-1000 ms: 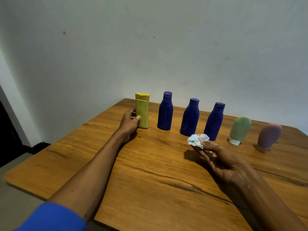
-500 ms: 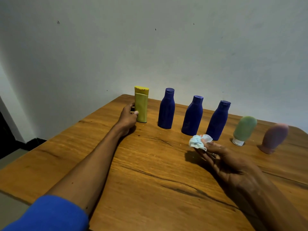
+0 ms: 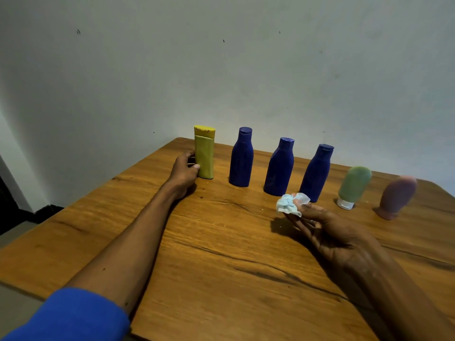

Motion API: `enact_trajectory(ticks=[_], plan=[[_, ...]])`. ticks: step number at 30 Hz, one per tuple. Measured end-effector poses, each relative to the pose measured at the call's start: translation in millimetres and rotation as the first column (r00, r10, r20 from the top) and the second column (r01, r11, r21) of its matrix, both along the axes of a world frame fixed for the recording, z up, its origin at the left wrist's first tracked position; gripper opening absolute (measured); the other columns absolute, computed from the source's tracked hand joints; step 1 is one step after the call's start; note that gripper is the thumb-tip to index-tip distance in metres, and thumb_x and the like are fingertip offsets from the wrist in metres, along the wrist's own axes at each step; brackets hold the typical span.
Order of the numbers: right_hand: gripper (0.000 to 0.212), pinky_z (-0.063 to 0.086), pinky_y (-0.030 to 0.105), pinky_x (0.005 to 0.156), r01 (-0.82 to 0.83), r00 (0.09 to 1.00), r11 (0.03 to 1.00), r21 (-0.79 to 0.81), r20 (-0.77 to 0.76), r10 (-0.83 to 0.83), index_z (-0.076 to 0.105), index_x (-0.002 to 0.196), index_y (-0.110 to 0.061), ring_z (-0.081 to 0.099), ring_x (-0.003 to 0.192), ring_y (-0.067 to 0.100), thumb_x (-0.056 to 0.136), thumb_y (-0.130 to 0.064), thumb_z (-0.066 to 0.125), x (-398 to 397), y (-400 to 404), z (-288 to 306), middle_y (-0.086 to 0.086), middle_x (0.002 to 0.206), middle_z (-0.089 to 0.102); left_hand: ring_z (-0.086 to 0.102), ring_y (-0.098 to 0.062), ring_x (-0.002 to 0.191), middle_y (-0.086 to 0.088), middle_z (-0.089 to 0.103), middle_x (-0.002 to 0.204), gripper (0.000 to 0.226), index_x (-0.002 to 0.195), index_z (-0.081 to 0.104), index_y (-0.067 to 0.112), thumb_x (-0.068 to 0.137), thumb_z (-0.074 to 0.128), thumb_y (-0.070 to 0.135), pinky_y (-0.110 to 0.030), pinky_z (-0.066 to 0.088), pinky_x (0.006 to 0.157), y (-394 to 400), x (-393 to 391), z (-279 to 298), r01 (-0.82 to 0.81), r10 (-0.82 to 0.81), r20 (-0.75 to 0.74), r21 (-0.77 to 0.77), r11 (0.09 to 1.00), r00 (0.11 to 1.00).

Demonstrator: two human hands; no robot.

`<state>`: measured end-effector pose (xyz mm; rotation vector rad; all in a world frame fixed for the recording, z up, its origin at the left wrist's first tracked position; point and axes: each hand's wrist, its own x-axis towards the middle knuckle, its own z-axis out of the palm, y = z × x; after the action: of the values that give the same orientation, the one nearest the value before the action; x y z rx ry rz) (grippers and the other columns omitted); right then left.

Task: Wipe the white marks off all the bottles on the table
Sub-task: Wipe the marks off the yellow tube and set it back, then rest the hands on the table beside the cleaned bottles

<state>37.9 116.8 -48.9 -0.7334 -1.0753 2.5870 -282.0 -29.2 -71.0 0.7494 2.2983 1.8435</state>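
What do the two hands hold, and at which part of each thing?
The left hand grips the yellow bottle at the lower part of its body, standing on the table. The right hand pinches a crumpled tissue at its fingertips.

**Colours on the table**

Yellow bottle [image 3: 204, 153] in the left hand's [image 3: 183, 169] grip. Beside it three dark blue bottles [image 3: 241, 157] [image 3: 279, 167] [image 3: 316, 172]. Past the right hand's [image 3: 327, 232] pinch: pale green bottle [image 3: 354, 184] with white cap, dusty pink bottle [image 3: 397, 195]. Pinched wipe [image 3: 286, 204] light blue-white. Table [image 3: 221, 254] orange-brown wood grain, dark streaks. Sleeve [image 3: 71, 316] bright blue.
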Motion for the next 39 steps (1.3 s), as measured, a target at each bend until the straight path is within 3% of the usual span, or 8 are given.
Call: enact_trajectory(ticks=[4, 7, 14, 18, 22, 24, 32, 39], plan=[[0.035, 0.064, 0.036, 0.062, 0.115, 0.993, 0.991, -0.069, 0.031, -0.113, 0.067, 0.103, -0.002, 0.076, 0.093, 0.032, 0.068, 0.004, 0.066, 9, -18, 22, 0.032, 0.110, 0.071, 0.053, -0.029, 0.131, -0.014, 0.055, 0.143, 0.048, 0.147, 0.047, 0.007, 0.101, 0.048, -0.007, -0.049, 0.047, 0.111, -1, -1, -1, 0.012, -0.012, 0.024, 0.009, 1.000, 1.000], [0.037, 0.062, 0.044, 0.069, 0.121, 0.991, 0.992, -0.034, 0.061, -0.118, 0.066, 0.104, -0.002, 0.071, 0.109, 0.037, 0.067, 0.003, 0.067, 9, -23, 24, 0.032, 0.115, 0.068, 0.052, -0.030, 0.132, -0.014, 0.054, 0.143, 0.049, 0.147, 0.047, 0.008, 0.101, 0.048, -0.008, -0.050, 0.049, 0.109, -2, -1, -2, 0.017, -0.017, 0.030, 0.017, 1.000, 0.999], [0.039, 0.065, 0.041, 0.071, 0.146, 0.985, 0.989, 0.006, 0.092, -0.146, 0.072, 0.114, -0.006, 0.071, 0.109, 0.037, 0.076, 0.002, 0.067, 7, -18, 18, 0.027, 0.123, 0.066, 0.052, -0.026, 0.132, -0.012, 0.054, 0.144, 0.049, 0.146, 0.048, 0.009, 0.100, 0.045, -0.010, -0.045, 0.050, 0.107, -5, 3, 0, -0.041, 0.040, 0.029, 0.045, 0.998, 0.999], [0.017, 0.065, 0.039, 0.068, 0.163, 0.977, 0.986, 0.042, 0.132, -0.167, 0.071, 0.105, -0.006, 0.070, 0.108, 0.036, 0.094, 0.001, 0.060, 8, -18, 20, 0.026, 0.122, 0.067, 0.053, -0.020, 0.122, -0.011, 0.057, 0.137, 0.047, 0.142, 0.051, 0.009, 0.099, 0.048, -0.008, -0.033, 0.050, 0.090, -8, 14, 1, -0.176, 0.174, 0.030, 0.055, 0.983, 0.984], [0.024, 0.065, 0.040, 0.073, 0.187, 0.977, 0.982, 0.020, 0.100, -0.188, 0.069, 0.118, -0.004, 0.074, 0.104, 0.034, 0.100, 0.002, 0.054, 9, -15, 19, 0.026, 0.121, 0.068, 0.062, -0.023, 0.111, -0.012, 0.066, 0.122, 0.038, 0.127, 0.062, 0.004, 0.092, 0.054, -0.008, -0.029, 0.047, 0.085, -16, 32, -1, -0.432, 0.433, -0.007, 0.045, 0.901, 0.901], [0.029, 0.064, 0.044, 0.078, 0.193, 0.975, 0.980, 0.053, 0.103, -0.197, 0.066, 0.126, -0.005, 0.075, 0.101, 0.033, 0.100, 0.001, 0.055, 10, -14, 20, 0.024, 0.119, 0.070, 0.062, -0.020, 0.105, -0.012, 0.068, 0.116, 0.031, 0.121, 0.065, 0.004, 0.093, 0.056, -0.007, -0.029, 0.046, 0.084, -19, 39, -1, -0.466, 0.466, -0.011, 0.040, 0.884, 0.885], [0.014, 0.060, 0.040, 0.084, 0.225, 0.955, 0.939, 0.259, 0.134, -0.266, 0.066, 0.102, -0.014, 0.070, 0.107, 0.028, 0.102, -0.006, 0.055, 13, -14, 19, 0.015, 0.120, 0.067, 0.064, -0.023, 0.106, -0.014, 0.069, 0.118, 0.026, 0.118, 0.068, 0.003, 0.096, 0.055, -0.002, -0.030, 0.049, 0.083, -24, 78, -4, -0.329, 0.302, -0.235, -0.088, 0.940, 0.924], [0.021, 0.059, 0.045, 0.096, 0.268, 0.948, 0.841, 0.470, 0.027, -0.317, 0.072, 0.113, -0.017, 0.067, 0.113, 0.027, 0.102, -0.007, 0.057, 8, -8, -6, 0.012, 0.128, 0.063, 0.064, -0.015, 0.101, -0.010, 0.070, 0.117, 0.025, 0.121, 0.068, 0.006, 0.103, 0.052, 0.007, -0.028, 0.053, 0.086, -8, 142, -8, -0.167, 0.053, -0.460, -0.212, 0.963, 0.886]])
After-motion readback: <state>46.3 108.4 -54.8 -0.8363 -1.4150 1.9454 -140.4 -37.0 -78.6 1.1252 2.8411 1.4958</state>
